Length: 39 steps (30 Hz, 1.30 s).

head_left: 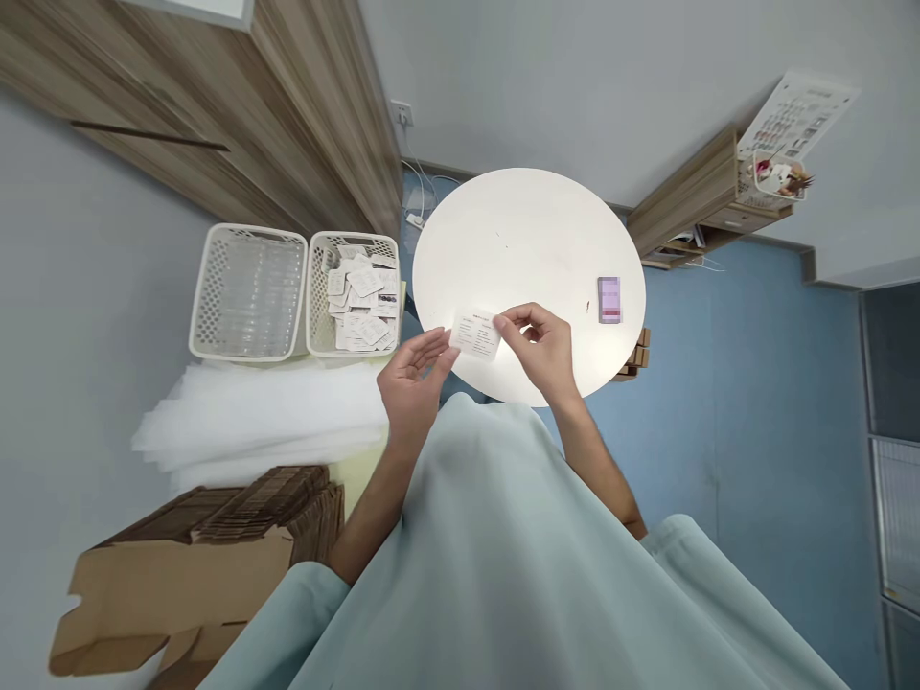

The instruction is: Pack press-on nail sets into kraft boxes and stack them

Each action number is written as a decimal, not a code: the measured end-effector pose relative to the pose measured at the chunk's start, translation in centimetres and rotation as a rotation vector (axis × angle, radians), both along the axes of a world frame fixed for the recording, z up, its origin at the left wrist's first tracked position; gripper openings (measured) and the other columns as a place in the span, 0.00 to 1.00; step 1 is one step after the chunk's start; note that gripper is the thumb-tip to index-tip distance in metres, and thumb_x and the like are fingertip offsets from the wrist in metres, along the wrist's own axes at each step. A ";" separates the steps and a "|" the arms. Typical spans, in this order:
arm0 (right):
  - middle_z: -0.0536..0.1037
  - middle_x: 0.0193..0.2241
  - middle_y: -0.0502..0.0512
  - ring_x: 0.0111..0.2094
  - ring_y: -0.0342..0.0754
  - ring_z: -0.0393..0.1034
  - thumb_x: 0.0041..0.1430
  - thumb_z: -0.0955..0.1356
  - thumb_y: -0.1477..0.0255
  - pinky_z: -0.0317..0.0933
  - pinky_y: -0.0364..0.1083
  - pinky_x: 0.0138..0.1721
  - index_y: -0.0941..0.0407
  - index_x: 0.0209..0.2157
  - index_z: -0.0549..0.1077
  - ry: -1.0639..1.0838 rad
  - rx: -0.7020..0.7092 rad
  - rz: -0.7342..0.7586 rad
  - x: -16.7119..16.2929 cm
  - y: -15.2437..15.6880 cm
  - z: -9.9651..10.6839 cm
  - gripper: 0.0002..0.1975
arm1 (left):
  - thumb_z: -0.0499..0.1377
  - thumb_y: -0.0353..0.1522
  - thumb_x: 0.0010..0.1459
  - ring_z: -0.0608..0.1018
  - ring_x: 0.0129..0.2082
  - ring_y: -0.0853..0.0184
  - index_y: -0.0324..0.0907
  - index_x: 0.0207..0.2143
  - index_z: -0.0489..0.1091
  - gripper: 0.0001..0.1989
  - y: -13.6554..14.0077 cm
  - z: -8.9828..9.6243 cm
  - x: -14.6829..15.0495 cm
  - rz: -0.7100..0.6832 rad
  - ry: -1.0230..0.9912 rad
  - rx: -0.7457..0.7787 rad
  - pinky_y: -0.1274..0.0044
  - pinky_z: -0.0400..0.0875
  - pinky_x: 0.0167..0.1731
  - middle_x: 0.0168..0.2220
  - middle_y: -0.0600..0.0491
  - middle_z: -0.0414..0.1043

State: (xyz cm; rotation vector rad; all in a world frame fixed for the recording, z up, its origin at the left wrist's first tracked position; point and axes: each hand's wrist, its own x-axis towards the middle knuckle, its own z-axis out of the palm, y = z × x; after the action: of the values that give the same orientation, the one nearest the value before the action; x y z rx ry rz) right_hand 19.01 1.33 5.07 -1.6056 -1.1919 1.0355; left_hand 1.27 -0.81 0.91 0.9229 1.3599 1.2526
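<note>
Card (474,333) up in both hands, printed face toward me, over desk (532,240) nr its near-left edge. R hand (544,353): thumb + fingers pinched on card's upper R corner. L hand (413,379): fingertips at card's L edge, thumb nr lower L corner; can't tell if it grips or just steadies. Hands apart, card betw. them.

Progress, by my judgement: early in this pc. Single card up, not set down yet. Print too small to read.

Remaining stock, off desk's L edge: loose pile of cards (365,297), jumbled, in R basket (314,307); clear plastic pcs (259,287) in L basket (202,297), just beside it. White sheets (273,407) stacked nearer me; brown cartons (179,585) beyond those, flat, not made up.

Phone-like item (610,300) lies just inside desk's R edge. Small brown boxes (638,355) show past near-R edge; can't tell if filled. No count of finished pcs possible from here.
</note>
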 end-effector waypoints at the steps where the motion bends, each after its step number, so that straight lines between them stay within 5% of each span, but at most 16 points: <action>1: 0.82 0.35 0.52 0.36 0.47 0.72 0.63 0.74 0.56 0.63 0.46 0.32 0.52 0.34 0.79 0.017 -0.012 0.013 0.3 0.1 0.0 0.14 | 0.75 0.43 0.55 0.86 0.48 0.56 0.43 0.49 0.80 0.22 0.0 0.1 -0.1 0.023 -0.007 -0.018 0.62 0.81 0.54 0.45 0.47 0.85; 9: 0.81 0.36 0.52 0.37 0.47 0.72 0.64 0.74 0.55 0.63 0.46 0.32 0.53 0.34 0.79 0.032 -0.031 0.081 0.8 0.4 -0.4 0.15 | 0.76 0.44 0.53 0.86 0.38 0.60 0.42 0.43 0.81 0.20 0.4 0.2 -0.6 -0.010 -0.040 -0.074 0.65 0.84 0.47 0.38 0.50 0.84; 15: 0.80 0.37 0.54 0.41 0.51 0.72 0.70 0.71 0.54 0.67 0.50 0.39 0.50 0.36 0.80 -0.099 0.146 0.175 0.4 -0.1 -0.7 0.15 | 0.72 0.46 0.60 0.86 0.40 0.60 0.42 0.45 0.81 0.19 0.5 0.1 -0.6 0.000 0.008 -0.052 0.66 0.82 0.49 0.40 0.49 0.84; 23: 0.78 0.35 0.56 0.42 0.56 0.72 0.70 0.73 0.53 0.69 0.56 0.46 0.47 0.39 0.83 -0.177 0.224 0.320 0.2 -1.0 -1.7 0.13 | 0.70 0.50 0.63 0.83 0.55 0.57 0.44 0.50 0.78 0.23 0.9 -0.3 -0.7 -0.026 -0.135 -0.047 0.64 0.81 0.55 0.52 0.45 0.81; 27: 0.81 0.35 0.54 0.39 0.53 0.76 0.65 0.76 0.51 0.71 0.54 0.42 0.48 0.45 0.82 -0.030 0.141 0.289 0.4 -1.7 -1.9 0.17 | 0.73 0.49 0.59 0.80 0.61 0.52 0.46 0.54 0.76 0.27 1.1 -0.4 -0.9 -0.081 -0.161 -0.031 0.62 0.78 0.59 0.57 0.43 0.78; 33: 0.82 0.36 0.50 0.34 0.49 0.80 0.61 0.76 0.46 0.71 0.47 0.31 0.49 0.63 0.74 0.336 -0.173 0.247 1.4 -1.4 -2.6 0.35 | 0.77 0.47 0.53 0.77 0.65 0.49 0.47 0.56 0.75 0.32 1.6 -0.2 -1.3 -0.168 -0.150 0.067 0.60 0.75 0.62 0.59 0.43 0.77; 39: 0.81 0.37 0.50 0.35 0.48 0.79 0.57 0.79 0.48 0.76 0.49 0.39 0.48 0.63 0.74 0.425 -0.149 0.227 1.7 -1.1 -2.9 0.37 | 0.78 0.46 0.51 0.78 0.63 0.48 0.49 0.58 0.75 0.34 2.0 0.4 -1.3 -0.249 -0.143 0.081 0.61 0.80 0.56 0.63 0.42 0.75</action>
State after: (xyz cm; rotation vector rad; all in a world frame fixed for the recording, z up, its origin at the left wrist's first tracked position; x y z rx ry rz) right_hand 20.70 0.27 2.18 -1.2867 -1.0363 1.5542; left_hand -0.04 1.17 1.34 1.0060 1.0544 1.1641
